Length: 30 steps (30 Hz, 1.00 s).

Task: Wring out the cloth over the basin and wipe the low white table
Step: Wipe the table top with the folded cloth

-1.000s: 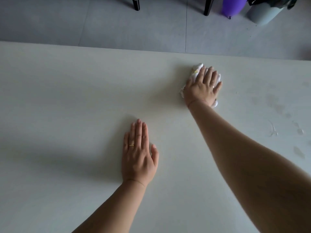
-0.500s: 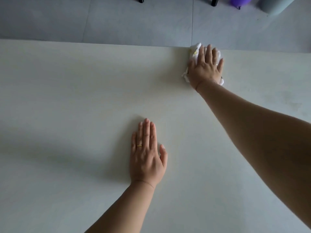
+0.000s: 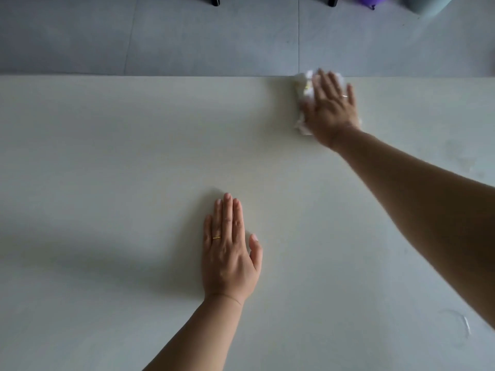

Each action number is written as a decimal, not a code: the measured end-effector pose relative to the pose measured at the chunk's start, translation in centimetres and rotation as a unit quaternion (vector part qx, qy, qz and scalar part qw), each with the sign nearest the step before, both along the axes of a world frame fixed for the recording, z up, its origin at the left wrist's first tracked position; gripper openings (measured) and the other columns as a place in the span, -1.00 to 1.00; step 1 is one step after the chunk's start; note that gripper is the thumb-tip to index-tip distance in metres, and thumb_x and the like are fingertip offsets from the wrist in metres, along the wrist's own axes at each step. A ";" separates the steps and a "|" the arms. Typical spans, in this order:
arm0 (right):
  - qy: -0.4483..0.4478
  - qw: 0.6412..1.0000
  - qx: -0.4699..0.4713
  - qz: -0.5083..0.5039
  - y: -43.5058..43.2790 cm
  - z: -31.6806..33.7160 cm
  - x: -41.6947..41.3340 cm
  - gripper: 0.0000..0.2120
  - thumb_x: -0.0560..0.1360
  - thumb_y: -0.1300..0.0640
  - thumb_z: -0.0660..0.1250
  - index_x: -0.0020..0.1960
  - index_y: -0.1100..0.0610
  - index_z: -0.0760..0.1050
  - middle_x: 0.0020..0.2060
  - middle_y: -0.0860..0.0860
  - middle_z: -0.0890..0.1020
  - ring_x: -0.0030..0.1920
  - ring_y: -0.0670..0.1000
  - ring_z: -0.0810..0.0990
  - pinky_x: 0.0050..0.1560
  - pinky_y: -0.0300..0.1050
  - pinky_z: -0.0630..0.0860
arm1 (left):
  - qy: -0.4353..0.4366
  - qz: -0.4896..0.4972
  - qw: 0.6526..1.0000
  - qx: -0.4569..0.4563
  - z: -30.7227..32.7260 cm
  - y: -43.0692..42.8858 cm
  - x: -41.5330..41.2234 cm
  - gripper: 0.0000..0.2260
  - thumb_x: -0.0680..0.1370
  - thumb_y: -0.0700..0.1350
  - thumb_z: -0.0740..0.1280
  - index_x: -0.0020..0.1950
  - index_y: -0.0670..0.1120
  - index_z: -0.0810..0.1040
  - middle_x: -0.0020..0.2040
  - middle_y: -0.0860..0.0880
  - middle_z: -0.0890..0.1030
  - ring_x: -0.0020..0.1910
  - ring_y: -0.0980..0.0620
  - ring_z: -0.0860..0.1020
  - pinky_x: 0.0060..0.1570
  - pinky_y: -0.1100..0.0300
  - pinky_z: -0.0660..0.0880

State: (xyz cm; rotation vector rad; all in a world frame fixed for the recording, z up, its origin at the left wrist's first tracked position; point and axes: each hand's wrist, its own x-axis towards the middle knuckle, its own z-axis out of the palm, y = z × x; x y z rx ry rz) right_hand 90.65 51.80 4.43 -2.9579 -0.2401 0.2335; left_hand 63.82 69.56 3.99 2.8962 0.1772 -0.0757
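Observation:
The low white table (image 3: 107,156) fills most of the head view. My right hand (image 3: 330,108) presses flat on a crumpled white cloth (image 3: 304,87) at the table's far edge, right of centre; most of the cloth is hidden under the palm and the hand is motion-blurred. My left hand (image 3: 229,250) lies flat on the tabletop near the middle, palm down, fingers together, holding nothing. A gold ring shows on each hand. No basin is in view.
Grey tiled floor (image 3: 187,36) lies beyond the far table edge. Two dark furniture legs (image 3: 214,0), a purple object (image 3: 371,0) and a grey bin (image 3: 428,5) sit at the top. Faint wet streaks (image 3: 466,324) mark the table at right.
My right hand slid the cloth away from me to the far table edge. The left hand stayed flat in place.

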 end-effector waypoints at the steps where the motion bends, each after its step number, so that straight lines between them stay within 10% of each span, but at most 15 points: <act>1: -0.002 0.999 -0.010 -0.036 -2.6 0.0 0.1 -0.45 0.61 -0.11 -0.14 0.54 0.06 -0.09 0.55 -0.02 -0.04 0.53 0.00 -0.13 0.50 0.07 -0.20 | -0.002 0.000 1.000 0.000 0.0 0.0 0.0 -0.44 0.51 -0.04 0.10 0.49 -0.23 0.24 0.51 -0.17 0.22 0.51 -0.12 0.18 0.45 -0.04 0.13; 7: 0.015 0.980 -0.005 -0.197 -3.8 -0.1 0.5 -0.42 0.59 -0.12 -0.10 0.54 0.06 -0.10 0.55 0.03 -0.07 0.53 0.08 -0.16 0.49 0.12 -0.22 | -0.007 0.002 1.000 0.007 -0.1 -0.1 0.0 -0.44 0.51 -0.04 0.09 0.48 -0.24 0.24 0.51 -0.17 0.23 0.50 -0.12 0.19 0.45 -0.05 0.13; 15: 0.011 0.999 0.014 0.034 1.9 0.1 -3.8 -0.47 0.61 -0.12 -0.12 0.54 -0.02 -0.10 0.55 -0.03 -0.07 0.53 -0.01 -0.17 0.49 0.04 -0.25 | -0.014 -0.004 1.000 0.022 -0.4 0.1 0.0 -0.44 0.52 -0.04 0.07 0.48 -0.25 0.23 0.52 -0.18 0.22 0.50 -0.13 0.19 0.45 -0.05 0.13; 25: 0.027 0.983 -0.014 -0.183 -6.5 0.0 -3.7 -0.42 0.60 -0.12 -0.09 0.54 0.04 -0.14 0.55 0.02 -0.11 0.53 0.06 -0.19 0.49 0.08 -0.24 | -0.021 -0.003 0.999 0.028 -0.7 0.2 0.1 -0.44 0.52 -0.03 0.05 0.48 -0.26 0.23 0.51 -0.20 0.22 0.50 -0.15 0.20 0.45 -0.07 0.14; 30: 0.008 0.999 0.012 -0.029 0.7 -0.3 -9.0 -0.44 0.60 -0.11 -0.07 0.54 0.02 -0.10 0.55 0.02 -0.07 0.53 0.04 -0.18 0.47 0.05 -0.29 | -0.021 -0.004 0.999 0.028 -0.6 0.1 0.2 -0.43 0.52 -0.02 0.05 0.48 -0.27 0.24 0.50 -0.21 0.23 0.49 -0.16 0.21 0.44 -0.07 0.14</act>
